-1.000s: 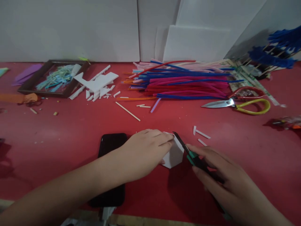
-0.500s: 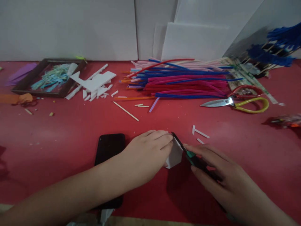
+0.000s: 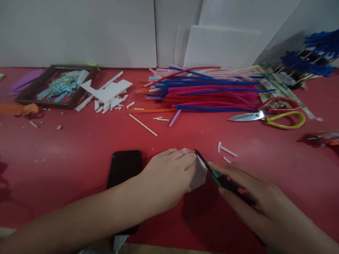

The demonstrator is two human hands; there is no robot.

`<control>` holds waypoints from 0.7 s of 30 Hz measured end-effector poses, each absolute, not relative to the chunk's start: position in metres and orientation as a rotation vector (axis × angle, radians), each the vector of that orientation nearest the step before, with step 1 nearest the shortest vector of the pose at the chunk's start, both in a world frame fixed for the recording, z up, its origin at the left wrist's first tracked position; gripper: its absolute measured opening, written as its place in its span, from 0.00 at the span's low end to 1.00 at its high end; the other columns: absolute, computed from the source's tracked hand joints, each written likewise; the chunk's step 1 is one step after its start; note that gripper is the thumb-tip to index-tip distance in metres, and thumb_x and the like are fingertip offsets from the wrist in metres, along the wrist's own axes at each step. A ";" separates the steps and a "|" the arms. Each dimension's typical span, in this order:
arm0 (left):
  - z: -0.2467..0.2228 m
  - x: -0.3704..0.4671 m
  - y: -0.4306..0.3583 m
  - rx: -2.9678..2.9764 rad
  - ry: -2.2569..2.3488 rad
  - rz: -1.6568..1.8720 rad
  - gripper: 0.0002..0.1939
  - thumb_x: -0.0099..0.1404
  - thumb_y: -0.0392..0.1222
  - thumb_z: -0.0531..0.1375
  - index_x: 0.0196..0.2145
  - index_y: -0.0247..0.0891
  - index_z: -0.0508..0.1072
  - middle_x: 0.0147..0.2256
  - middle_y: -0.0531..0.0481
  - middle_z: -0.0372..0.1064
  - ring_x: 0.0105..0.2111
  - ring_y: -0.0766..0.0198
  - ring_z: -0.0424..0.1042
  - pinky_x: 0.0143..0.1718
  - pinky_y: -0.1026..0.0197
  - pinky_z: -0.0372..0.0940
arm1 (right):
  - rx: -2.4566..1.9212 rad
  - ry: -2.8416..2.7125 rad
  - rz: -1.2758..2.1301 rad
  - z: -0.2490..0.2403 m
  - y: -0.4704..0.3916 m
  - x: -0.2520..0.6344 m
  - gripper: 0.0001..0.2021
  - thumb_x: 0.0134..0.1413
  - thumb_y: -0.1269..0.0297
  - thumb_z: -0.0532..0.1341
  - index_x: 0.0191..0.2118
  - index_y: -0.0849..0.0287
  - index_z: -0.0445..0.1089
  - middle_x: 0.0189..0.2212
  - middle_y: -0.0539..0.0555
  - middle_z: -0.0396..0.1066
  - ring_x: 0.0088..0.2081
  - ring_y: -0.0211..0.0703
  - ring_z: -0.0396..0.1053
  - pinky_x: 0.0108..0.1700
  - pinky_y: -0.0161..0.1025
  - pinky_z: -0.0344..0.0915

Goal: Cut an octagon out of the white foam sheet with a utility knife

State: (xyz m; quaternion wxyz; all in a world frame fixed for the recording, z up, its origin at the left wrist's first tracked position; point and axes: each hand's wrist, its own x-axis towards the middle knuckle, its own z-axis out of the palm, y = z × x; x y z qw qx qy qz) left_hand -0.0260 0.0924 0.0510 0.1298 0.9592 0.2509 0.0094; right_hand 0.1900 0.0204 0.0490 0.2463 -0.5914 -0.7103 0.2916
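My left hand (image 3: 171,174) is closed over a small white piece of foam board (image 3: 199,176), its fingers pressed together and hiding much of the piece. A craft knife (image 3: 218,177) with a green and black handle is gripped in my right hand (image 3: 254,197). Its dark blade lies along the upper right edge of the foam board, close to my left fingertips. Several thin white offcuts (image 3: 228,151) lie just beyond my right hand. Partly under my left forearm rests a black phone (image 3: 125,167).
Colourful pipe cleaners (image 3: 212,90) are heaped at the back of the red table (image 3: 87,148). Scissors (image 3: 265,116) with red and yellow handles lie to their right. White foam scraps (image 3: 111,93) and a brown frame (image 3: 72,102) holding shredded paper sit back left. Thin sticks (image 3: 143,125) lie mid-table.
The whole view has shifted slightly. The foam board's lower edge looks a little more tilted, and the shadow below it has spread left. Both hands keep their hold.
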 end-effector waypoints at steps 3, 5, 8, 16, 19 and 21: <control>0.051 -0.026 0.094 2.779 0.725 0.038 0.26 0.64 0.44 0.70 0.54 0.26 0.73 0.58 0.34 0.72 0.56 0.47 0.73 0.59 0.49 0.66 | -1.621 -1.961 0.808 0.048 0.021 0.191 0.19 0.63 0.64 0.57 0.56 0.50 0.77 0.41 0.59 0.81 0.38 0.49 0.80 0.36 0.42 0.79; 0.051 -0.026 0.094 2.764 0.725 0.024 0.26 0.63 0.45 0.70 0.54 0.26 0.73 0.58 0.34 0.72 0.56 0.47 0.73 0.59 0.48 0.66 | -1.618 -1.968 0.818 0.047 0.022 0.191 0.19 0.63 0.65 0.57 0.57 0.51 0.76 0.43 0.59 0.81 0.40 0.50 0.80 0.39 0.44 0.79; 0.053 -0.026 0.096 2.743 0.721 -0.005 0.26 0.63 0.44 0.70 0.54 0.26 0.73 0.57 0.35 0.72 0.55 0.45 0.73 0.59 0.46 0.66 | -1.605 -1.975 0.803 0.046 0.023 0.190 0.20 0.64 0.66 0.56 0.58 0.52 0.75 0.45 0.59 0.80 0.43 0.49 0.80 0.42 0.45 0.79; 0.053 -0.024 0.096 2.748 0.731 -0.021 0.26 0.62 0.44 0.71 0.54 0.26 0.73 0.57 0.36 0.72 0.54 0.46 0.73 0.58 0.48 0.67 | -1.606 -2.001 0.806 0.046 0.026 0.191 0.20 0.64 0.66 0.56 0.58 0.52 0.75 0.46 0.59 0.80 0.44 0.50 0.80 0.42 0.44 0.78; 0.052 -0.023 0.095 2.762 0.736 -0.002 0.25 0.62 0.44 0.71 0.52 0.27 0.73 0.56 0.35 0.73 0.53 0.47 0.74 0.56 0.49 0.68 | -1.584 -2.017 0.823 0.046 0.029 0.191 0.20 0.64 0.65 0.56 0.57 0.52 0.75 0.43 0.58 0.80 0.42 0.49 0.80 0.40 0.43 0.78; 0.052 -0.023 0.094 2.774 0.737 0.013 0.24 0.62 0.44 0.71 0.51 0.28 0.74 0.56 0.35 0.73 0.53 0.48 0.74 0.56 0.49 0.68 | -1.584 -2.006 0.827 0.046 0.031 0.189 0.19 0.65 0.65 0.55 0.56 0.53 0.76 0.39 0.58 0.80 0.39 0.48 0.80 0.37 0.42 0.78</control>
